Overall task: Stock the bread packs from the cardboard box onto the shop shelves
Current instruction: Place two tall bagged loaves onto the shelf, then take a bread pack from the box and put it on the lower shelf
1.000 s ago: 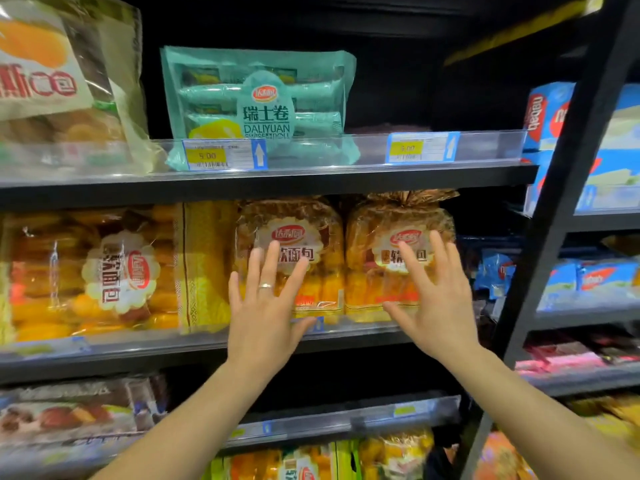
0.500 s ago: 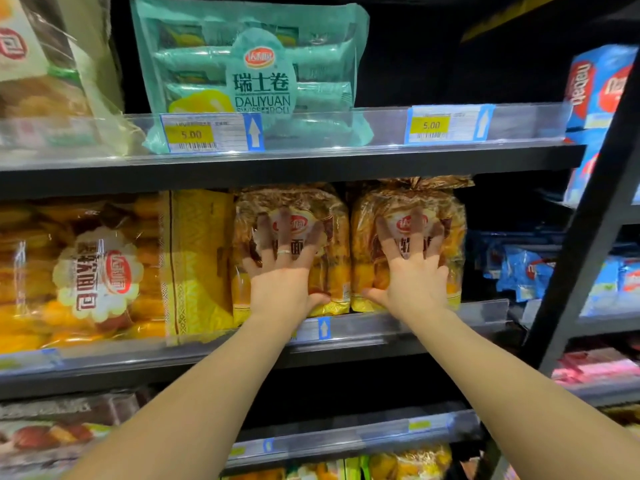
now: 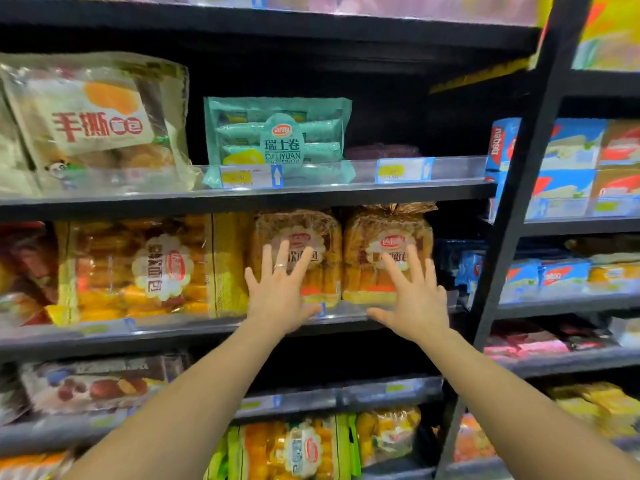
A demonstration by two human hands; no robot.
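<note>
Two upright bread packs stand side by side on the middle shelf (image 3: 194, 332): the left bread pack (image 3: 325, 230) and the right bread pack (image 3: 370, 230), both clear bags of golden loaves with a round red-and-white label. My left hand (image 3: 278, 291), wearing a ring, is spread in front of the left pack. My right hand (image 3: 414, 296) is spread in front of the right pack. Both hands hold nothing, fingers apart, just off the packs. The cardboard box is out of view.
A wide orange bread pack (image 3: 138, 268) lies left of the two packs. Above sit a teal Swiss-roll pack (image 3: 277, 140) and a hand-torn bread bag (image 3: 93, 123). A black upright post (image 3: 519, 209) borders the right; blue boxes (image 3: 568, 147) fill the neighbouring shelves.
Half a second ago both palms pressed flat on the two packs; now the hands have drawn back a little with fingers spread. The camera has tilted upward.
</note>
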